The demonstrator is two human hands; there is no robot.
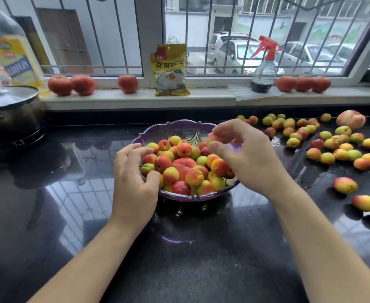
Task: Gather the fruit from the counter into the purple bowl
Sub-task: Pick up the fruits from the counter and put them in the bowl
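Two bare forearms reach in from the near edge over the dark, glossy worktop [201,270]. The left hand [133,178] rests against the near-left rim of the purple bowl [179,125], its fingers loosely spread and curved over the rim, touching the small fruits at that side but gripping nothing. The right hand [243,154] hovers above the right half of the bowl, blurred, its fingertips pinching a small yellow-red fruit [211,138] over the pile. The bowl has a scalloped rim and stands in the middle of the worktop; it is heaped nearly to the rim with small apricot-like fruits [192,176], yellow-green flushed with red, around a larger red fruit near the centre. To the right of the bowl, many loose fruits [332,147] of the same kind lie scattered across the worktop from near to far, a few well apart at the near right. A larger peach [351,119] sits at the far right. On the far left stands a dark pot [11,119] under a glass lid. Beyond, along the windowsill [135,99], are red tomatoes [71,84] in groups at left and right, a yellow packet [171,69] standing upright, a spray bottle [263,68] with a red trigger and dark liquid in its base, and a large oil bottle [9,49] at the far left.
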